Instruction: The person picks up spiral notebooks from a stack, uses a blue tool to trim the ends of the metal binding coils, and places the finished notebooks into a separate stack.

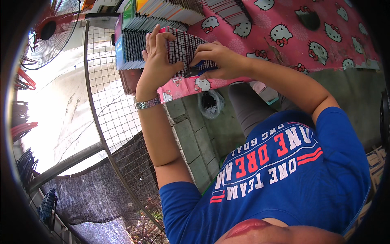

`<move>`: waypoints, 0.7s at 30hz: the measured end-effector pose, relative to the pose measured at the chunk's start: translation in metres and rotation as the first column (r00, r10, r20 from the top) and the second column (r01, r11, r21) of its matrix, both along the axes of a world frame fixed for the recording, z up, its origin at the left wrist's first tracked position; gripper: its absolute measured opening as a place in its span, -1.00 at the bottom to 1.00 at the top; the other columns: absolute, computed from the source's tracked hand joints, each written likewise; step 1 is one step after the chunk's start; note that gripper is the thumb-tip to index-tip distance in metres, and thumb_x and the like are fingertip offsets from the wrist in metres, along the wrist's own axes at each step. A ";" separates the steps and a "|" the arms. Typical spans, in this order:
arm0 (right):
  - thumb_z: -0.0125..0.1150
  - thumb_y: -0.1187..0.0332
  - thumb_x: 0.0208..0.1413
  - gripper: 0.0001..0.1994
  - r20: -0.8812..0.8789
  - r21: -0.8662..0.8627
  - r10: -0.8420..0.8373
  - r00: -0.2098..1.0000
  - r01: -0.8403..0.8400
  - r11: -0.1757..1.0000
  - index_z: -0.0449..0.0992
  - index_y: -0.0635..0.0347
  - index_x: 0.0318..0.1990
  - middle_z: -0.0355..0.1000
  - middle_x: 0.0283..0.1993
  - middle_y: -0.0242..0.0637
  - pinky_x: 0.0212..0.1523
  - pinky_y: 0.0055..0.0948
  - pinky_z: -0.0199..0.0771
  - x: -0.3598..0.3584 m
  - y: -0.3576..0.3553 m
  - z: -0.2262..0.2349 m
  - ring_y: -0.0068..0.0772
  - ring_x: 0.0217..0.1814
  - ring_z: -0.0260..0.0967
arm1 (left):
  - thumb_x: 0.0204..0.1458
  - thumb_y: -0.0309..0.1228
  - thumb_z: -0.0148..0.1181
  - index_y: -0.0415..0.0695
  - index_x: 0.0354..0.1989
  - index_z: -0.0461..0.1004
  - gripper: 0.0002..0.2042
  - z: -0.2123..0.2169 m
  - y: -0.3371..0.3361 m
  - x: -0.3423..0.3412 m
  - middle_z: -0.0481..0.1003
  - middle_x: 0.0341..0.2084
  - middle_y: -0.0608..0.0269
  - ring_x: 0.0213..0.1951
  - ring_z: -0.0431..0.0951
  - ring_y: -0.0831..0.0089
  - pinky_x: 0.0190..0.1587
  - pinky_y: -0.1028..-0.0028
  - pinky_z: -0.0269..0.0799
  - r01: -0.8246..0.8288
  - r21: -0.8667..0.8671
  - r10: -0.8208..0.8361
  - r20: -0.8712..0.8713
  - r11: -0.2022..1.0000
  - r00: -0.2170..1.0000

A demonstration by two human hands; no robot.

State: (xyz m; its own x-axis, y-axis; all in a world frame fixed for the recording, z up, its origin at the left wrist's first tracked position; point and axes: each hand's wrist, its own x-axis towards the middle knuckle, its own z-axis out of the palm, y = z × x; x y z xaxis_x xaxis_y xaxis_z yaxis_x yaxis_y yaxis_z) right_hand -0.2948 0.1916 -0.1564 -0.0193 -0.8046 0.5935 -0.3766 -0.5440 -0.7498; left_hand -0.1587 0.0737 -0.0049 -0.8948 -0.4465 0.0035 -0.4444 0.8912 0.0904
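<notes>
A row of spiral-bound booklets (185,51) with black wire spines lies at the near edge of a table under a pink cartoon-cat cloth (284,44). My left hand (156,57), with a metal watch on its wrist, is clasped over the left end of the row, fingers spread across the spines. My right hand (219,61) pinches a small blue-handled tool (198,70) against the front of the same row. The tool's tip is hidden behind the fingers.
More booklet stacks (170,12) stand behind and to the left (128,51). A wire mesh fence (109,101) runs down the left side, with a standing fan (50,30) beyond it. A plastic bag (210,103) sits on the concrete floor under the table edge.
</notes>
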 end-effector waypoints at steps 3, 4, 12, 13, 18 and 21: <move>0.46 0.32 -0.17 -0.57 0.024 -0.008 0.004 1.000 -0.003 1.000 0.52 0.02 -0.06 0.38 -0.05 -0.35 0.20 -0.16 0.11 0.002 -0.003 0.000 -0.23 0.13 0.32 | -0.37 -0.45 0.39 0.03 0.04 0.24 -0.32 0.000 -0.006 0.004 0.02 0.36 -0.08 0.41 -0.06 -0.12 0.33 -0.03 -0.05 -0.017 0.038 0.017 -0.009 0.999 1.000; 0.47 0.30 -0.19 -0.57 0.017 -0.009 -0.011 1.000 0.011 1.000 0.52 0.00 -0.08 0.39 -0.07 -0.34 0.18 -0.11 0.13 0.002 -0.005 0.000 -0.19 0.14 0.32 | -0.39 -0.41 0.39 0.07 0.04 0.23 -0.31 -0.001 -0.009 0.005 0.01 0.37 -0.03 0.42 -0.12 -0.18 0.30 -0.19 -0.10 -0.016 0.082 0.018 -0.025 0.997 1.000; 0.46 0.35 -0.20 -0.54 -0.006 -0.022 -0.018 1.000 0.018 1.000 0.52 0.00 -0.05 0.37 -0.05 -0.37 0.19 -0.16 0.11 0.000 -0.004 -0.001 -0.23 0.14 0.30 | -0.39 -0.40 0.38 0.07 0.01 0.24 -0.34 -0.004 -0.010 0.005 0.00 0.37 -0.01 0.41 -0.10 -0.15 0.28 -0.21 -0.08 -0.007 0.093 0.011 -0.042 0.996 0.999; 0.46 0.32 -0.19 -0.55 -0.035 -0.022 -0.012 0.999 0.012 1.000 0.53 0.00 -0.05 0.37 -0.03 -0.35 0.19 -0.11 0.11 -0.001 -0.005 -0.001 -0.18 0.18 0.28 | -0.39 -0.40 0.38 0.07 0.01 0.24 -0.34 -0.003 -0.010 0.005 -0.01 0.38 -0.01 0.42 -0.10 -0.15 0.28 -0.22 -0.09 -0.022 0.101 0.026 -0.039 0.995 0.999; 0.35 0.29 -0.02 -0.70 0.061 0.073 0.090 0.994 -0.094 0.993 0.55 0.11 -0.10 0.47 -0.20 -0.29 -0.01 -0.22 0.35 0.000 -0.008 -0.001 -0.30 -0.02 0.44 | -0.37 -0.40 0.39 0.08 0.02 0.23 -0.33 -0.003 -0.011 0.006 -0.04 0.39 0.00 0.42 -0.13 -0.19 0.26 -0.32 -0.12 0.000 0.086 0.002 -0.022 0.996 1.000; 0.27 0.25 0.09 -0.74 0.474 0.384 0.305 0.826 -0.506 0.773 0.56 0.20 -0.14 0.51 -0.32 -0.25 -0.18 -0.30 0.46 -0.003 -0.006 0.012 -0.39 -0.15 0.50 | -0.36 -0.41 0.40 0.03 0.04 0.23 -0.32 -0.003 -0.006 0.007 0.00 0.37 -0.04 0.41 -0.06 -0.11 0.28 -0.13 -0.03 -0.029 0.009 0.029 0.014 1.000 0.999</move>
State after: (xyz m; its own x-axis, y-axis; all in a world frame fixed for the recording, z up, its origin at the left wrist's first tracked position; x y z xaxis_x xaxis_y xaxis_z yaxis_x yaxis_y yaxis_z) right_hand -0.2979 0.1855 -0.1439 0.2431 -0.9579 0.1527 0.1507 -0.1182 -0.9815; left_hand -0.1514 0.0673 -0.0080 -0.8815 -0.4720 -0.0129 -0.4711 0.8773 0.0919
